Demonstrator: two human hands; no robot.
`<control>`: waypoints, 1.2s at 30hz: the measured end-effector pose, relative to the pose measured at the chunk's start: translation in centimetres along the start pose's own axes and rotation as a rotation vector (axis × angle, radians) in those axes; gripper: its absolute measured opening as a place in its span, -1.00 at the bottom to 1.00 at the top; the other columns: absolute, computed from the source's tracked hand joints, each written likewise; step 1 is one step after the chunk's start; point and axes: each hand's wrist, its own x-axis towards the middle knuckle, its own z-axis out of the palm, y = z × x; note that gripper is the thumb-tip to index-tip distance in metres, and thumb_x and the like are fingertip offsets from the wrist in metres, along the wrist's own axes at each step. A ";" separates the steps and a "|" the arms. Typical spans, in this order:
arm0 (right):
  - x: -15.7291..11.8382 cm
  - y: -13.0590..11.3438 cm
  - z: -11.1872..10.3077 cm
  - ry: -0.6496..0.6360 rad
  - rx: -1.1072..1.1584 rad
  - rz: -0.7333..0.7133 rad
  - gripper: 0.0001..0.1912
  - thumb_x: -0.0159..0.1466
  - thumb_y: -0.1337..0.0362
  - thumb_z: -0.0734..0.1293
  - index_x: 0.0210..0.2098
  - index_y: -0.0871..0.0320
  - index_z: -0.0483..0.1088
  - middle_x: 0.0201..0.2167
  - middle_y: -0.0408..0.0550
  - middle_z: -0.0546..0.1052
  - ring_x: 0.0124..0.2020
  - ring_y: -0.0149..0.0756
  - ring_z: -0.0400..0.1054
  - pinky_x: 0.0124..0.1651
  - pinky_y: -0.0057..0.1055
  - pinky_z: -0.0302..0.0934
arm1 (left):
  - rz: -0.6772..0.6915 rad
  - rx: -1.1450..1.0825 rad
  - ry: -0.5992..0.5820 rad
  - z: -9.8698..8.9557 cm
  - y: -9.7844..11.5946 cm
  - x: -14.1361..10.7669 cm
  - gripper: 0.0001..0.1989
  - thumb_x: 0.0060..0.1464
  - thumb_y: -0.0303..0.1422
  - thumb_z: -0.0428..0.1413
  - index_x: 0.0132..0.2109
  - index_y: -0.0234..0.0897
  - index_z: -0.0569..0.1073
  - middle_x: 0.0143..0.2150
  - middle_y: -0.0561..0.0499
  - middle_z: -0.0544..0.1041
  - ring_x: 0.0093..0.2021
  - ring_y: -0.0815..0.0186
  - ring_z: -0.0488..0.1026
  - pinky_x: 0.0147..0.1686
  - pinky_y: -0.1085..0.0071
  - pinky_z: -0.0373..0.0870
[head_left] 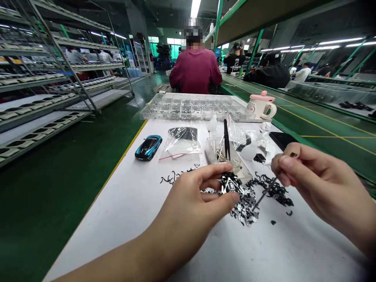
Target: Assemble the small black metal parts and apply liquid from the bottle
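My left hand point(202, 199) pinches a small black-and-silver model part point(230, 182) between thumb and fingers. A thin dark metal rod-like tool point(266, 193) is in the closed fingers of my right hand point(305, 168), its tip pointing down and left. That tip is over the edge of a pile of tiny silver and black pieces point(246, 205). Small curved black pieces point(277, 192) lie scattered between the hands. Behind my left hand stands a holder point(212, 152) with black tweezers point(226, 139) upright in it. Whether the tool's tip touches anything, I cannot tell.
A blue toy car point(148, 147) and a clear bag of black parts point(182, 141) lie on the white table point(123, 219). Behind them are a clear compartment tray point(194, 107) and a lidded mug point(261, 106). A co-worker point(195, 70) sits ahead; racks point(58, 58) stand left.
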 end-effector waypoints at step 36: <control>1.4 -1.0 1.8 -0.025 -0.234 -0.189 -0.86 0.27 0.23 0.34 -0.18 0.02 0.33 -0.43 -0.19 0.40 -0.42 -0.33 0.28 -0.41 -0.36 0.18 | 0.049 -0.076 0.025 0.1 -0.3 0.2 -0.56 0.09 -0.28 0.23 0.12 -0.01 0.40 0.00 0.05 0.47 0.06 0.22 0.40 0.01 0.33 0.37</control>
